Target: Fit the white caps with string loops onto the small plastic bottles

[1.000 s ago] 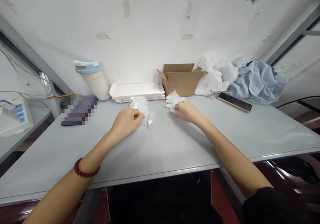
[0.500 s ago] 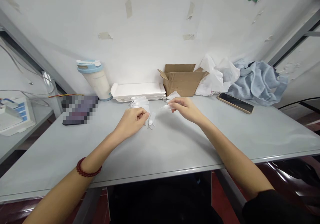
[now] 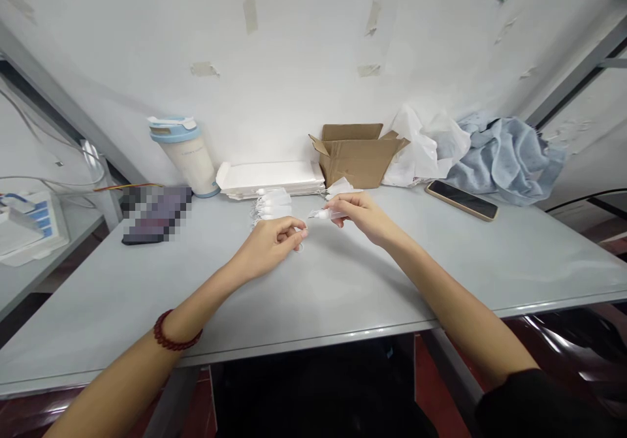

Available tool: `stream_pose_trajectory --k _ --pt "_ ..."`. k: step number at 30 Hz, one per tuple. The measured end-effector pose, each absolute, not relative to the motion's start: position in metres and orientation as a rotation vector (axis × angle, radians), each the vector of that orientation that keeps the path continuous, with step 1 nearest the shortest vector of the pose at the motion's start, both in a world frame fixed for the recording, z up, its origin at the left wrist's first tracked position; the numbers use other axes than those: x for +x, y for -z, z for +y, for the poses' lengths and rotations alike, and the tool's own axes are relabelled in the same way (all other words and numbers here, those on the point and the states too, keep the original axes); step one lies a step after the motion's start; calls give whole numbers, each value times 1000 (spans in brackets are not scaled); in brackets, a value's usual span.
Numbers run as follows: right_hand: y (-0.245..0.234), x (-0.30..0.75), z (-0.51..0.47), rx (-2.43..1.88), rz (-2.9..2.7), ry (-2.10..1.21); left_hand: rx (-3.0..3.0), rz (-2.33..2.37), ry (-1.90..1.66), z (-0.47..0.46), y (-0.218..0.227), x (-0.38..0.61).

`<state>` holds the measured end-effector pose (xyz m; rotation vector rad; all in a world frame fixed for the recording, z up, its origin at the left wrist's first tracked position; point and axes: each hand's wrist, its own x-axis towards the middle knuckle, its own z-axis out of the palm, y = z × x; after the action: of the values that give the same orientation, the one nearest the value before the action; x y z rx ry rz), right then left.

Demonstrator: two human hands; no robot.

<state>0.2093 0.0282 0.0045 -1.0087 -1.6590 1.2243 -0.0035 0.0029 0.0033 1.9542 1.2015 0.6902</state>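
My right hand (image 3: 353, 211) pinches a small translucent needle-tip bottle (image 3: 323, 214) by its body, its thin tip pointing left. Just left of that tip, my left hand (image 3: 277, 242) is closed, with thumb and forefinger together; what they hold, if anything, is too small to make out. A thin white loop (image 3: 300, 247) shows below the left fingertips. Behind the left hand, several similar small bottles (image 3: 274, 203) lie side by side in a row, tips to the left. More translucent pieces (image 3: 341, 187) lie just behind my right hand.
Along the wall stand a cream and blue tumbler (image 3: 189, 157), a stack of white flat boxes (image 3: 269, 175), an open cardboard box (image 3: 355, 164) and a white plastic bag (image 3: 421, 151). A phone (image 3: 461, 200) and blue cloth (image 3: 509, 157) are at right, a dark pouch (image 3: 159, 216) at left.
My left hand has moved right, toward the bottle tip, and covers the bottle that lay beside it. My right hand has shifted slightly left with its bottle.
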Motion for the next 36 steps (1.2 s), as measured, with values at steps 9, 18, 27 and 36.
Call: stream_pose_trajectory --k 9,18,27,36 --pt "-3 208 27 -996 -1655 -1304 1849 1116 -821 2 -5 -3" --pt "-4 207 25 -989 -1688 -1301 1855 1078 -817 2 -4 -3" --pt "-3 209 26 -1008 -1677 -1289 1855 1072 -824 2 -4 -2" --pt "-3 208 26 -1024 -1680 -1285 1860 1064 -829 1 -4 -2"
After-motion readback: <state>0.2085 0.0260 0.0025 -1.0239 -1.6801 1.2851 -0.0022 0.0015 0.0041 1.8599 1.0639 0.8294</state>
